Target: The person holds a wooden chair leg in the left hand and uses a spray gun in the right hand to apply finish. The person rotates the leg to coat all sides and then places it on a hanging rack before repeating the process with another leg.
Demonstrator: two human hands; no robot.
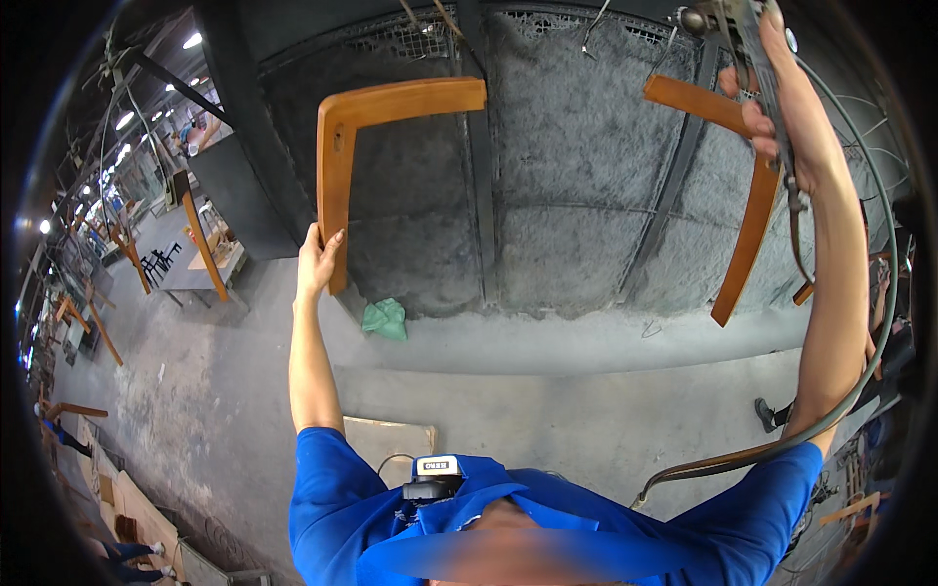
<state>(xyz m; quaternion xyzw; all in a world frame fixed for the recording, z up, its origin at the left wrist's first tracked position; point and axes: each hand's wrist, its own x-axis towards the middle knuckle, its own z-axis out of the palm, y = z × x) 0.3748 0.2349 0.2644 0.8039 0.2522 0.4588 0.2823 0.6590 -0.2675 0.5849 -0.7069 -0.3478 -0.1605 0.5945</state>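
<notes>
Workshop w/ grey concrete floor; straight ahead stands a dark spray booth wall w/ grey, overspray-caked mesh filter panels in black metal framing.

Left hand is raised, fingers wrapped round the lower end of an L-shaped orange-brown varnished wooden chair part, held up in front of the filter wall; its long arm runs horizontally to the right at the top.

Right hand is up high at the top right, closed on a metal spray gun. One grey hose curves from the gun down along the forearm to the lower right.

Just beside the gun hangs a 2nd curved orange-brown wooden part, same colour, bent downward. So 2 wooden pieces at the booth; can't tell how the 2nd is held up.

On the ledge below the wall lies 1 crumpled green rag. One flat cardboard sheet lies on the floor nr the person's blue shirt.

Far left: more wooden frame pieces on stands, ceiling lamps in rows. Another person's shoe shows at right.
</notes>
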